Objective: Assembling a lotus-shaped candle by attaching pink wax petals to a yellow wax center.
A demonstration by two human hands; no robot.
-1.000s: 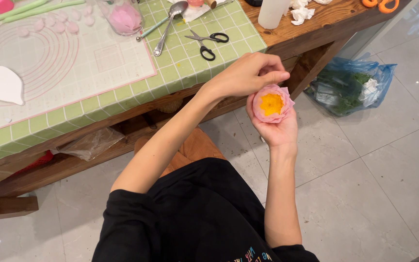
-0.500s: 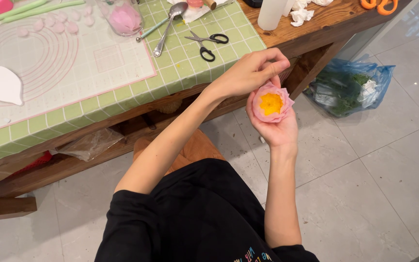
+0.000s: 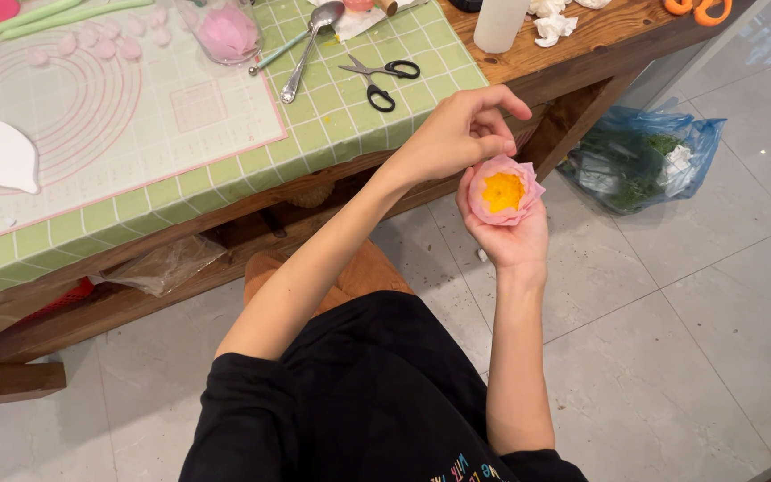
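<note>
- Now we cup a pink flower (image 3: 502, 191) with a yellow centre in our right hand (image 3: 509, 234), fingers curled round its underside, out past the table (image 3: 573, 49) edge above the floor.
- Our left hand (image 3: 457, 134) pinches the flower's upper-left petal, thumb and forefinger closed on it.
- Scissors (image 3: 384, 80) and a spoon (image 3: 310, 45) lie on the green checked mat (image 3: 350, 120), well apart from the hands.
- A blue bag (image 3: 644, 156) sits on the floor just right of the flower.
- Nothing blocks either hand.

Pink flower (image 3: 502, 191), yellow centre (facing up), cupped in palm, petal edge pinched.
</note>
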